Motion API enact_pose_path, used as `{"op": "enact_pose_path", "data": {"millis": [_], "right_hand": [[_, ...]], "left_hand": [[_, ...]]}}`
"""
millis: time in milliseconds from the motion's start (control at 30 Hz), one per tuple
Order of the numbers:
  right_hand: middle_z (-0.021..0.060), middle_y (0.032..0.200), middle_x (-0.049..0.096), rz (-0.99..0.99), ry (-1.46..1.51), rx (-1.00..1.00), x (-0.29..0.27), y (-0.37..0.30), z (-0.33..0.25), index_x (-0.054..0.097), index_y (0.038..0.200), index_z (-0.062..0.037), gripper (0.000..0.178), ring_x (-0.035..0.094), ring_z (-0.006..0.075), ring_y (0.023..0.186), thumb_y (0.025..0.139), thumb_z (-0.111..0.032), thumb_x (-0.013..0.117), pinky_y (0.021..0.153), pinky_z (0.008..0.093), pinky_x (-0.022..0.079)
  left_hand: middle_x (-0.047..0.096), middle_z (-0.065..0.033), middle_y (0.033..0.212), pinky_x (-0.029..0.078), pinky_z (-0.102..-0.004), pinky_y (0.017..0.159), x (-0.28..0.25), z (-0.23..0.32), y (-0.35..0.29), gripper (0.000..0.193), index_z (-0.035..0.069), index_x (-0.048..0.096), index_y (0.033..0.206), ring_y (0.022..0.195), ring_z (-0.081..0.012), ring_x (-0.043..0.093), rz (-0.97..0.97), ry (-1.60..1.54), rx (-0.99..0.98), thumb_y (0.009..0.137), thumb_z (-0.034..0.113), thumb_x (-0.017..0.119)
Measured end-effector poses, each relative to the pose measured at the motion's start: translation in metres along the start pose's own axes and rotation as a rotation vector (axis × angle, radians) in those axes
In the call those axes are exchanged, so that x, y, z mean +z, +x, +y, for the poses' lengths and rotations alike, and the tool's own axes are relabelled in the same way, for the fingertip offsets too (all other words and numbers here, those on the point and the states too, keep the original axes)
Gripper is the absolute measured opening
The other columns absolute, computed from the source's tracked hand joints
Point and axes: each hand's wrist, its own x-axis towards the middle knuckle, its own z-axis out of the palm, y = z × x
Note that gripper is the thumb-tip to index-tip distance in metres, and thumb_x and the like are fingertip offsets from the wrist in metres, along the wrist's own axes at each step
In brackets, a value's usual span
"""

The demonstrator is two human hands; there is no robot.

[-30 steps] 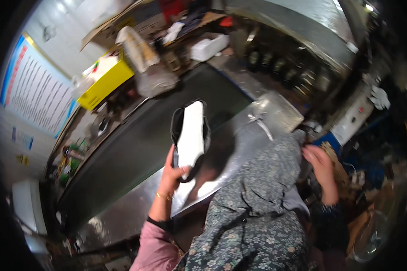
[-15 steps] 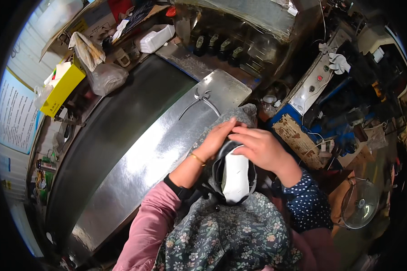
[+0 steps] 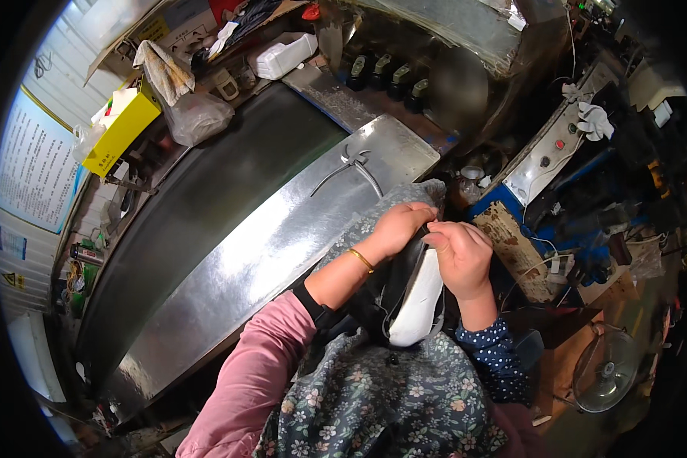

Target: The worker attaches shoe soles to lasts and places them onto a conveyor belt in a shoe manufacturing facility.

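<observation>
In my lap, over a floral-print apron, rests an unfinished shoe with a white sole board facing up and a dark upper around it. My left hand is closed at the far end, its fingers curled on the upper's dark edge. Close beside it, my right hand pinches at the same end with thumb and bent fingers. The fingertips hide most of that end. Beyond my hands, a pair of lasting pincers with curved handles lies on the shiny metal tabletop.
Along the left runs a dark curved belt. A yellow box, a plastic bag and a cloth sit past it. At right stand a control panel with buttons and a round fan.
Both hands have gone from lying with outstretched fingers over the far end to closed, pinching grips there. The shoe has turned and tilted, its far end now further right.
</observation>
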Motion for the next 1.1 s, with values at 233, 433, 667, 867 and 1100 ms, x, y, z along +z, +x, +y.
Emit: {"op": "enact_pose_path", "data": {"millis": [233, 433, 667, 867, 1100], "right_hand": [[0.0124, 0.097, 0.071, -0.071, 0.330, 0.342, 0.005, -0.014, 0.012, 0.066, 0.104, -0.0017, 0.036, 0.070, 0.0263, 0.088, 0.072, -0.010, 0.082, 0.076, 0.0339, 0.054], [0.0182, 0.103, 0.070, -0.071, 0.220, 0.650, 0.003, -0.106, -0.019, 0.063, 0.116, 0.0061, 0.032, 0.068, 0.0193, 0.093, 0.085, -0.001, 0.068, 0.082, 0.0302, 0.052], [0.0013, 0.079, 0.068, -0.087, 0.583, 0.859, 0.001, -0.071, 0.016, 0.068, 0.096, 0.0044, 0.017, 0.060, 0.0074, 0.072, 0.092, -0.012, 0.067, 0.065, 0.0237, 0.047], [0.0226, 0.097, 0.069, -0.144, 0.202, 0.522, 0.003, -0.056, -0.018, 0.058, 0.122, -0.0016, 0.046, 0.069, 0.0357, 0.089, 0.083, -0.019, 0.076, 0.075, 0.0386, 0.055], [0.0186, 0.079, 0.067, -0.096, 0.073, 0.418, 0.016, -0.036, 0.004, 0.062, 0.094, -0.0024, 0.016, 0.067, 0.0373, 0.074, 0.087, -0.014, 0.071, 0.063, 0.0411, 0.053]], "left_hand": [[0.059, -0.0125, 0.128, 0.037, -0.0339, 0.107, 0.001, -0.009, -0.028, 0.040, -0.001, 0.058, 0.122, 0.122, -0.0217, 0.052, 0.107, 0.001, 0.311, 0.100, 0.031, 0.049], [0.051, -0.0168, 0.139, 0.032, -0.0359, 0.112, -0.017, 0.031, -0.057, 0.053, 0.003, 0.050, 0.132, 0.135, -0.0274, 0.044, -0.005, 0.613, 0.498, 0.089, 0.027, 0.068], [0.058, -0.0025, 0.109, 0.048, -0.0263, 0.087, -0.027, 0.020, -0.049, 0.064, 0.007, 0.044, 0.135, 0.099, -0.0112, 0.055, 0.077, 0.330, 0.219, 0.081, 0.007, 0.079], [0.055, -0.0126, 0.121, 0.044, -0.0326, 0.098, -0.022, -0.001, -0.061, 0.063, 0.004, 0.047, 0.132, 0.113, -0.0208, 0.054, 0.129, 0.196, 0.124, 0.079, 0.015, 0.080], [0.057, -0.0034, 0.112, 0.046, -0.0249, 0.088, -0.023, -0.003, -0.054, 0.061, 0.005, 0.041, 0.137, 0.101, -0.0108, 0.053, 0.095, 0.338, 0.164, 0.085, 0.003, 0.074]]}}
